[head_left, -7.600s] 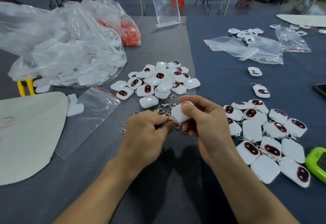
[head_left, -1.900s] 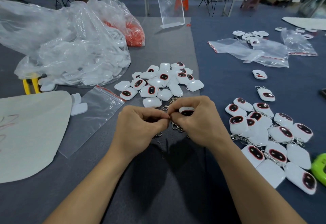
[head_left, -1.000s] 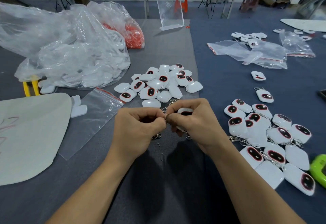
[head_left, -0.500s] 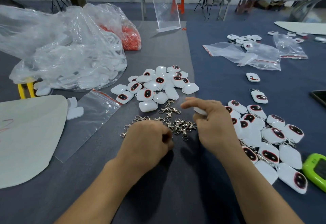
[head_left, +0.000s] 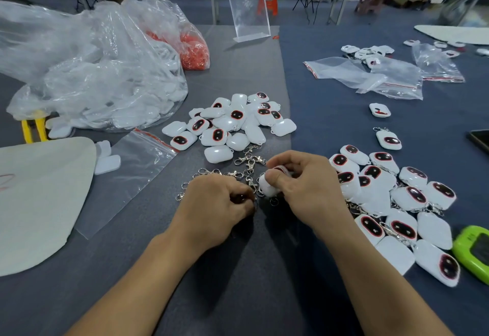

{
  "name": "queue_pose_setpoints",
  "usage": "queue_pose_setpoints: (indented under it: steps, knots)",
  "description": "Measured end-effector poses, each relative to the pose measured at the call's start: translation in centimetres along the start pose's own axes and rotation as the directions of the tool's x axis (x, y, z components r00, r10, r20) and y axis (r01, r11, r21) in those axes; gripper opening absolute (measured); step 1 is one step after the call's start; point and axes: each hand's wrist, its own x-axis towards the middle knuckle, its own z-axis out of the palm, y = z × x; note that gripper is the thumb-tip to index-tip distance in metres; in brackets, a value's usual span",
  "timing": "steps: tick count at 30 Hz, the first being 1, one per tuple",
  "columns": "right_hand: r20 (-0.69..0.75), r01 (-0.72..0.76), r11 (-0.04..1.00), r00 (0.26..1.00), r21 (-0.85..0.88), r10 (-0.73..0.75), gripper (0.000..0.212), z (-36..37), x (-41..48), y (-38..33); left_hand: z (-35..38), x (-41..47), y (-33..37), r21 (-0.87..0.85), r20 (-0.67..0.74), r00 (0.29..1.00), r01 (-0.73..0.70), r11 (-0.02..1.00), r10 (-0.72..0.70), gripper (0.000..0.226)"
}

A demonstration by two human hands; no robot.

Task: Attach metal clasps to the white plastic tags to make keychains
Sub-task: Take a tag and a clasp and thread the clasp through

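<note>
My right hand [head_left: 304, 187] grips a white plastic tag [head_left: 266, 187] between thumb and fingers, just above the table. My left hand [head_left: 219, 203] is curled beside it, its fingertips pinched on a metal clasp at the near edge of the loose clasp pile [head_left: 247, 165]; the clasp itself is mostly hidden. Behind the clasps lies a heap of white tags [head_left: 232, 124] with red-rimmed dark ovals. To the right lies a spread of tags with clasps on them [head_left: 397, 198].
A large clear bag of white parts [head_left: 92, 71] and a bag of red pieces [head_left: 193, 47] fill the back left. An empty zip bag [head_left: 132, 174] and a white board [head_left: 34, 198] lie left. A green device [head_left: 473, 253], phone [head_left: 481, 139] and more zip bags [head_left: 370, 76] are right.
The hands worked together on one tag, then parted. My right hand swung right and came back holding a tag. My left hand dropped onto the clasp pile.
</note>
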Motion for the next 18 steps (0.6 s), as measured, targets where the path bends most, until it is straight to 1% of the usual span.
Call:
queue_pose_setpoints:
  steps: [3, 6, 8, 11, 14, 18]
  knots:
    - [0.058, -0.046, 0.997, 0.997, 0.062, 0.043, 0.012, 0.1, 0.0, -0.3, 0.0, 0.0, 0.0, -0.002, -0.001, 1.000, 0.007, 1.000, -0.007, 0.018]
    - [0.136, -0.066, 0.995, 0.989, 0.068, 0.056, 0.024, 0.1, -0.1, -0.4, -0.1, -0.1, 0.0, -0.035, -0.007, 1.000, 0.018, 0.999, -0.018, 0.022]
    - [0.157, -0.055, 0.997, 0.987, 0.055, 0.046, 0.027, -0.1, -0.1, -0.4, -0.1, -0.1, 0.0, -0.035, -0.003, 1.000, 0.019, 0.999, -0.020, 0.023]
    - [0.190, -0.027, 1.000, 0.981, 0.001, 0.027, 0.027, -0.6, -0.1, -0.4, -0.1, -0.1, 0.0, -0.018, -0.007, 1.000, 0.022, 1.000, -0.022, 0.024]
    - [0.207, -0.029, 1.000, 0.978, 0.010, 0.026, 0.026, -0.8, 0.0, -0.4, -0.1, -0.1, 0.0, -0.019, -0.013, 1.000, 0.026, 0.999, -0.027, 0.023]
    - [0.213, -0.006, 1.000, 0.977, -0.029, 0.012, 0.025, -1.0, 0.0, -0.6, 0.0, -0.1, 0.0, -0.027, -0.025, 0.999, 0.042, 0.999, -0.043, 0.021]
